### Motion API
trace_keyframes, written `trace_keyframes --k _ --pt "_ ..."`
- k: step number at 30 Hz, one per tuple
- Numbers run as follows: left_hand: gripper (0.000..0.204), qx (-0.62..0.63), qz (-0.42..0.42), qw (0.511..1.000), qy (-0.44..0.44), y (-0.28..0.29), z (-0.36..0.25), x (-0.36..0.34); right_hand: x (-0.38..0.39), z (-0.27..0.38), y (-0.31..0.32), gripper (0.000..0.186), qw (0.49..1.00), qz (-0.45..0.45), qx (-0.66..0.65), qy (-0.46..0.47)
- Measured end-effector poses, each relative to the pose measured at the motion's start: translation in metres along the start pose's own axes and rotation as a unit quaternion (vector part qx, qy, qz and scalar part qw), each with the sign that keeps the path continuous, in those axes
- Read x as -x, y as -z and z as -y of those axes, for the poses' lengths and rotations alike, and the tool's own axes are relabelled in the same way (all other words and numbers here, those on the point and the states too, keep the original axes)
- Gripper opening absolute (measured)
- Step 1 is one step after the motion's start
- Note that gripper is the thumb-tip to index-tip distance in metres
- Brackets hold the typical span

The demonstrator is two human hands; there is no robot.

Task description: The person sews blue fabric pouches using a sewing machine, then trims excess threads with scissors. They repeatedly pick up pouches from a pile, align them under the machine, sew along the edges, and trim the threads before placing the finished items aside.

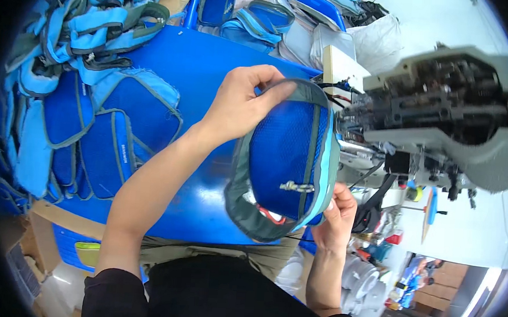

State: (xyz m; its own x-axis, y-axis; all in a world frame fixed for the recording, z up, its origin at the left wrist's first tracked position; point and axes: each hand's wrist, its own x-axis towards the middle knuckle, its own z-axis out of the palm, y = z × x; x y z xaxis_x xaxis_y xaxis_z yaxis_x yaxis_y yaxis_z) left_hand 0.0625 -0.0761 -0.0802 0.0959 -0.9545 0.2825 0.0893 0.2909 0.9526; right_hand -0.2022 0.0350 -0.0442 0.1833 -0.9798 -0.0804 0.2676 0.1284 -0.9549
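A blue mesh pouch [275, 142] with dark grey-green binding, a light cyan side strip and a zipper with a cord pull is held tilted at the sewing machine [443, 112]. My left hand [249, 97] pinches the pouch's top edge, thumb on the grey binding. My right hand [335, 216] grips its lower right edge, fingers curled around it, partly hidden behind the pouch. The pouch's upper right edge lies beside the machine's needle area, which it partly hides; I cannot tell whether they touch.
A blue table [202, 56] carries stacked blue mesh panels [134, 116] and a heap of bound straps [93, 26] at left. A blue crate [193, 12] of pouches stands behind, near a white sack [377, 38]. White cones [357, 281] and small items are at right, with people [412, 287] farther off.
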Motion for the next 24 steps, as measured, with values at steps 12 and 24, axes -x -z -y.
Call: trace_keyframes --k 12,24 --pt "0.017 -0.01 -0.101 0.994 -0.035 -0.006 -0.017 0.003 0.002 -0.008 0.0 0.032 1.0 0.009 -0.009 -0.002" --pt "0.016 0.029 0.069 0.983 0.166 -0.06 -0.085 0.097 0.016 -0.006 -0.015 0.027 0.999 0.023 -0.021 0.015"
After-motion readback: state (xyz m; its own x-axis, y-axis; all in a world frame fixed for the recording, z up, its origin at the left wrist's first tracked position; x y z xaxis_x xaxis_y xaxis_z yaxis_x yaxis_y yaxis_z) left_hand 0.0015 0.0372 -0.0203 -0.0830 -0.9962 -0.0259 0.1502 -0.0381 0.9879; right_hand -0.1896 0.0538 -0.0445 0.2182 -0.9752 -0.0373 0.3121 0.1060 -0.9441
